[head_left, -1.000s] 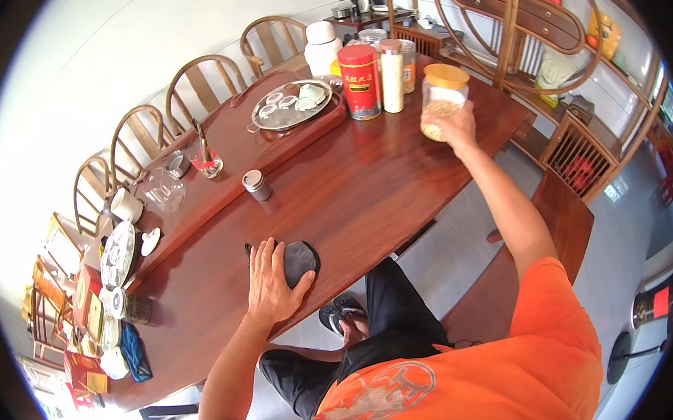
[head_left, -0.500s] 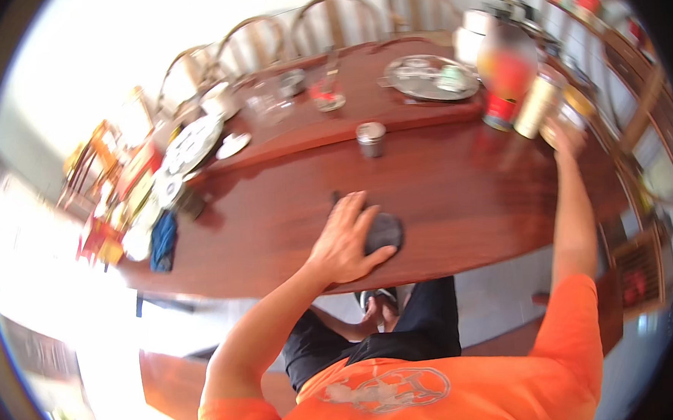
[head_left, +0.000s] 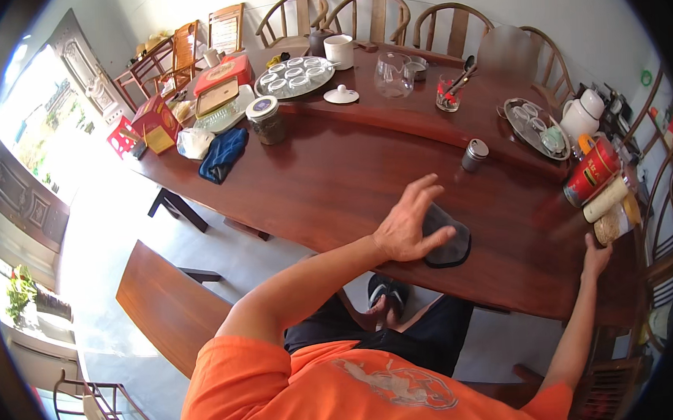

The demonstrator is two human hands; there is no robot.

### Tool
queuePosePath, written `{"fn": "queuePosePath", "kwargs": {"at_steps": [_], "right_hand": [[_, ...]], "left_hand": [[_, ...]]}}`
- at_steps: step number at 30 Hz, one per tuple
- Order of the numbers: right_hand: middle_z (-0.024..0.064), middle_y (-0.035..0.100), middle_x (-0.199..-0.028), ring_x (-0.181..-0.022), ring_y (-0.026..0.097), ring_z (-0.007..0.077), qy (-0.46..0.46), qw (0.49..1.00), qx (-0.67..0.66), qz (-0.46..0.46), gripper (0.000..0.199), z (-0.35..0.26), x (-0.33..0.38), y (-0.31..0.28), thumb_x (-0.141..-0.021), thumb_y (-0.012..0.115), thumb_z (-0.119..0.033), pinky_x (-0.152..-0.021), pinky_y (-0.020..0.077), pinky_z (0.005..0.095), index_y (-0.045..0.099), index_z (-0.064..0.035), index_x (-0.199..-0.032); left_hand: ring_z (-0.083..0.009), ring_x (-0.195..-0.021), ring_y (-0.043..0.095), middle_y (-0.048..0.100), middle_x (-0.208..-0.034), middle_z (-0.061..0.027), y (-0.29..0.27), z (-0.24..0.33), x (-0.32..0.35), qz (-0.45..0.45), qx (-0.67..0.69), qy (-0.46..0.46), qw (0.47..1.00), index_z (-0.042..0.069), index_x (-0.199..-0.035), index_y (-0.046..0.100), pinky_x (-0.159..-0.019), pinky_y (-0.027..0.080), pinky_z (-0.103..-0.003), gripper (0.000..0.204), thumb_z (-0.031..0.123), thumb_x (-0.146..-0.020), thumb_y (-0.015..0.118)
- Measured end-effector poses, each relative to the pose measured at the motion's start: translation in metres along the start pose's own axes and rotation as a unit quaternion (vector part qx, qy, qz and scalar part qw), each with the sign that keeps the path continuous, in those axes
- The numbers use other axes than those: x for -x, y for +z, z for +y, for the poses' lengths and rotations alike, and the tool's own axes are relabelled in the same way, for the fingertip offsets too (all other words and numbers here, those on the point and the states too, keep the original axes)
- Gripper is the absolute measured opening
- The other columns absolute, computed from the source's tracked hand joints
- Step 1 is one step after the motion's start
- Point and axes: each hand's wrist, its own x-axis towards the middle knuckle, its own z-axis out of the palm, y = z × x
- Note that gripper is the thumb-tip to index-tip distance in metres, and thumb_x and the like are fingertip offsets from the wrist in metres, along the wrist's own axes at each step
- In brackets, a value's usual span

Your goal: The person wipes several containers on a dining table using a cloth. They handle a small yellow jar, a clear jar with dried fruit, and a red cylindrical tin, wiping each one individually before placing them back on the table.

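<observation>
My left hand (head_left: 415, 222), fingers spread and thumb out, is over the left part of a dark grey flat pad (head_left: 448, 242) near the table's front edge. Whether the palm presses on it is hidden. At the right end, my right hand (head_left: 597, 257) is closed at the base of a clear jar (head_left: 616, 223) of pale brown contents with a yellowish lid; some fingers are hidden. Beside that jar stand a cream cylinder (head_left: 606, 200) and a red canister (head_left: 592, 171). A small metal-lidded shaker (head_left: 474, 155) stands beyond my left hand.
Along the raised back of the wooden table (head_left: 335, 180) are a tray of glasses (head_left: 320, 84), a white mug (head_left: 339, 52), a glass pitcher (head_left: 394, 75) and an oval tray (head_left: 526, 133). A lidded jar (head_left: 266, 121) and blue cloth (head_left: 223, 156) lie left. A bench (head_left: 170, 306) stands below.
The view has swung left, bringing in the doorway and the table's left end. My left hand remains spread over the pad, showing more of it. My right hand remains at the jar.
</observation>
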Motion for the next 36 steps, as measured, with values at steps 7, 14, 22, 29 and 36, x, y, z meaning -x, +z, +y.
{"fn": "queuePosePath", "kwargs": {"at_steps": [7, 14, 22, 29, 36], "right_hand": [[0.0236, 0.058, -0.151, -0.141, 0.054, 0.0406, -0.149, 0.966, -0.003, -0.213, 0.073, -0.053, 0.115, -0.067, -0.091, 0.087, -0.031, -0.118, 0.0437, 0.0500, 0.057, -0.0010, -0.150], [0.0233, 0.055, -0.153, -0.142, 0.053, 0.0386, -0.285, 0.901, -0.155, -0.287, 0.092, -0.153, 0.206, -0.061, -0.080, 0.092, -0.017, -0.121, 0.0414, 0.0475, 0.047, -0.0037, -0.159], [0.0256, 0.052, -0.159, -0.144, 0.052, 0.0424, -0.589, 0.718, -0.126, -0.348, 0.055, -0.266, 0.282, -0.016, -0.095, 0.075, -0.015, -0.116, 0.0420, 0.0503, 0.062, -0.0043, -0.148], [0.0233, 0.071, -0.129, -0.123, 0.065, 0.0417, -0.509, 0.805, -0.169, -0.255, 0.025, -0.256, 0.287, -0.008, -0.099, 0.070, -0.010, -0.102, 0.0490, 0.0504, 0.072, -0.0002, -0.121], [0.0133, 0.068, -0.086, -0.081, 0.065, 0.0247, -0.202, 0.891, -0.343, -0.217, 0.020, -0.248, 0.268, -0.002, -0.111, 0.057, -0.015, -0.070, 0.0493, 0.0358, 0.068, 0.0015, -0.106]], "left_hand": [[-0.0523, -0.140, 0.038, 0.042, -0.149, -0.0325, -0.114, -0.084, -0.027, 0.331, -0.266, 0.003, 0.905, -0.003, -0.148, 0.040, -0.120, 0.033, -0.059, 0.096, 0.020, -0.072, 0.094], [-0.0542, -0.153, 0.024, 0.026, -0.162, -0.0415, -0.217, -0.147, -0.046, 0.379, -0.349, -0.257, 0.818, -0.002, -0.161, 0.023, -0.129, 0.021, -0.058, 0.124, 0.031, -0.069, 0.099], [-0.0475, -0.147, 0.039, 0.039, -0.156, -0.0349, -0.253, -0.199, -0.040, 0.349, -0.358, -0.356, 0.789, 0.013, -0.162, 0.033, -0.122, 0.038, -0.051, 0.112, 0.035, -0.073, 0.097], [-0.0438, -0.130, 0.058, 0.060, -0.138, -0.0274, -0.252, -0.181, -0.024, 0.378, -0.260, -0.351, 0.816, 0.007, -0.149, 0.051, -0.113, 0.048, -0.048, 0.095, 0.043, -0.073, 0.094], [-0.0229, -0.111, 0.068, 0.069, -0.125, -0.0195, -0.205, -0.094, -0.029, 0.373, 0.102, -0.256, 0.886, -0.010, -0.143, 0.052, -0.096, 0.056, -0.036, 0.093, 0.042, -0.080, 0.096]]}}
